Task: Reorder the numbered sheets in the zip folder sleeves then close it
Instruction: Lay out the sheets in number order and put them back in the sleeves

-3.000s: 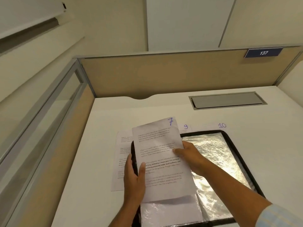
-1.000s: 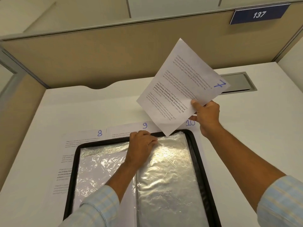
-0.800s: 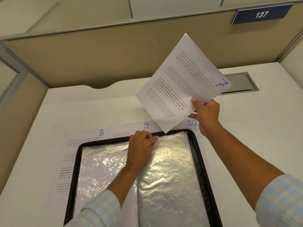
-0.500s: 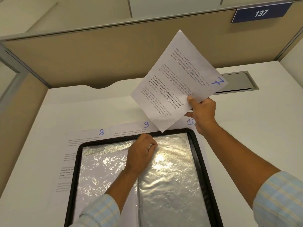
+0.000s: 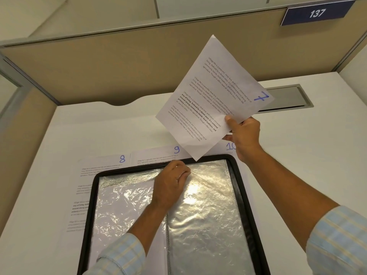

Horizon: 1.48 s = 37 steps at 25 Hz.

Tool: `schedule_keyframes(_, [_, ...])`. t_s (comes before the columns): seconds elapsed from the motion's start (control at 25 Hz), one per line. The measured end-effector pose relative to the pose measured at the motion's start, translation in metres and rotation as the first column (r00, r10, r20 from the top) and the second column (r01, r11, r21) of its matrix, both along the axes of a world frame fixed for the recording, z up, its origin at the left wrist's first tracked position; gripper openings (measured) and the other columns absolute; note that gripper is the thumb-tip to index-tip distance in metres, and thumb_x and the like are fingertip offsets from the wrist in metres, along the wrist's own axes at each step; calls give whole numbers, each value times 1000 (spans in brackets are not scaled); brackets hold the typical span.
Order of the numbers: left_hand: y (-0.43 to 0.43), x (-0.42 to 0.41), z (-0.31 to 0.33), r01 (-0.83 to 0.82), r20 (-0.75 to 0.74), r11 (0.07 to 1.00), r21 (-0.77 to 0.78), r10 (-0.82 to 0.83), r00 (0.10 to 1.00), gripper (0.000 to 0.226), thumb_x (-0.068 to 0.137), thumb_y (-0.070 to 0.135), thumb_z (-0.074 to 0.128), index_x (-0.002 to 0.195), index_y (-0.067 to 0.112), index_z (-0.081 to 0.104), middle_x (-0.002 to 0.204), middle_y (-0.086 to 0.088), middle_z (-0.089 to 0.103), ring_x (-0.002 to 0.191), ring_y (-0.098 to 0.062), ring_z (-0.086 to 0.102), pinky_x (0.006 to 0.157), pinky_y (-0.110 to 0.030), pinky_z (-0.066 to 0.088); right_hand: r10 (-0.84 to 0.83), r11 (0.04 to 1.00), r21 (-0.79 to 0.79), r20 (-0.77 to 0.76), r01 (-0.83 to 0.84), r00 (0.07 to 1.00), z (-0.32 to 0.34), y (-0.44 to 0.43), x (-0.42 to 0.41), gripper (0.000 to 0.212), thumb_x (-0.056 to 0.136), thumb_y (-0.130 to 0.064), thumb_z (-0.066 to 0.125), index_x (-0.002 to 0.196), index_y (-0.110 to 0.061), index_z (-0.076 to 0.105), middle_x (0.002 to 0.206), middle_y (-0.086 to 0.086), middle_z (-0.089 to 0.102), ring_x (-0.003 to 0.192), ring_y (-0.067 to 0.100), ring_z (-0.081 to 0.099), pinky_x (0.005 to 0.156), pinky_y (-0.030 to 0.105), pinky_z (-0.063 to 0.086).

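Zip folder, black-rimmed with clear crinkled plastic sleeves (image 5: 241, 195), lies open on the white desk (image 5: 307, 155); no numbered sheet shows in it.
Right hand (image 5: 244, 133) pinches the white printed sheet marked 7 (image 5: 210, 100) by one edge, thumb on its face, tilted in the air at the folder's 1 o'clock. Left hand (image 5: 170, 185), fingers curled, pinches the right-hand sleeve (image 5: 208, 215) by its top edge at 12 o'clock. White sheets marked 8 (image 5: 111, 163), 9 (image 5: 155, 156) and 10 (image 5: 224, 147) lie partly under the folder's far rim, 10 to 1 o'clock. Judged early: inserting and zipping remain. Sheet 7's lowest corner hangs over the rim. Open desk at 3 o'clock; tan partition panel (image 5: 99, 66) bounds 12.
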<state>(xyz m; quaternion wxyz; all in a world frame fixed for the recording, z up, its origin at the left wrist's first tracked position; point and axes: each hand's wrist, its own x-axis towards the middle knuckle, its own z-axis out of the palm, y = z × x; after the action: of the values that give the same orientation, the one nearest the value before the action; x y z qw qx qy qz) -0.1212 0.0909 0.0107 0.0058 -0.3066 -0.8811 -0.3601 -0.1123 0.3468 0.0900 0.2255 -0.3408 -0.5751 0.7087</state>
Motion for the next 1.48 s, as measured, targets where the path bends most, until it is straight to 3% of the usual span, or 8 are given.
schedule_keyframes(0.16, [2, -3, -3, 58, 10, 998, -13, -58, 998, 13, 92, 12, 73, 87, 23, 69, 89, 16, 65, 88, -5, 59, 77, -31, 52, 4, 1000, 1, -6, -4, 1000, 0, -2, 0, 34, 99, -14, 70, 132, -15, 62, 118, 0, 73, 101, 18, 74, 70, 38, 66])
schedule_keyframes(0.32, [5, -5, -4, 50, 114, 997, -50, -44, 992, 12, 96, 16, 67, 93, 27, 68, 93, 20, 67, 90, 4, 57, 76, -19, 46, 2, 1000, 6, -4, -2, 1000, -1, 0, 1, 34, 99, -14, 70, 131, -13, 63, 119, 2, 73, 101, 19, 74, 70, 38, 66])
schedule_keyframes(0.48, [4, -7, -7, 142, 198, 979, -145, -112, 974, 6, 104, 29, 57, 101, 33, 59, 99, 16, 74, 83, -2, 69, 73, -32, 59, 49, 998, 27, 1, -49, 999, -4, -6, 1, 26, 99, -12, 69, 124, -17, 64, 110, -5, 74, 95, 14, 75, 67, 33, 64])
schedule_keyframes(0.6, [4, -2, -6, 80, 185, 987, -139, -53, 981, 8, 104, 30, 59, 97, 33, 62, 91, 17, 71, 78, 1, 66, 68, -25, 56, 126, 988, 89, 41, -130, 991, -11, -15, 2, 25, 100, -11, 67, 124, -17, 64, 111, -4, 73, 93, 13, 74, 65, 30, 64])
schedule_keyframes(0.8, [1, -1, -2, 11, 192, 998, -55, 0, 981, 4, 99, 25, 68, 100, 28, 69, 91, 20, 70, 78, 4, 63, 67, -16, 51, 272, 943, 158, 150, -295, 951, -14, -4, 8, 34, 100, -9, 67, 134, -7, 65, 116, 5, 75, 96, 23, 76, 65, 49, 66])
schedule_keyframes(0.92, [-4, -7, -1, -1, 231, 999, -36, 10, 973, 12, 94, 25, 76, 105, 29, 72, 95, 21, 71, 84, 3, 65, 72, -18, 52, 355, 904, 174, 206, -391, 912, -7, 11, 8, 32, 100, -8, 66, 132, -8, 67, 113, 5, 76, 94, 25, 78, 66, 53, 65])
schedule_keyframes(1.16, [-16, -26, 1, 8, 325, 995, -101, 26, 945, 10, 95, 25, 74, 102, 31, 76, 98, 21, 68, 92, 3, 64, 85, -32, 58, 493, 790, 235, 307, -567, 814, 3, 26, 4, 32, 101, -10, 64, 133, -14, 63, 118, 0, 73, 94, 22, 77, 65, 43, 66])
schedule_keyframes(1.48, [-22, -28, 7, 33, 330, 991, -131, 12, 944, 13, 99, 22, 66, 99, 32, 73, 96, 20, 69, 91, 1, 65, 82, -37, 58, 499, 794, 212, 307, -570, 810, 5, 40, -7, 32, 100, -9, 66, 132, -12, 62, 122, 2, 72, 94, 22, 78, 63, 39, 66])
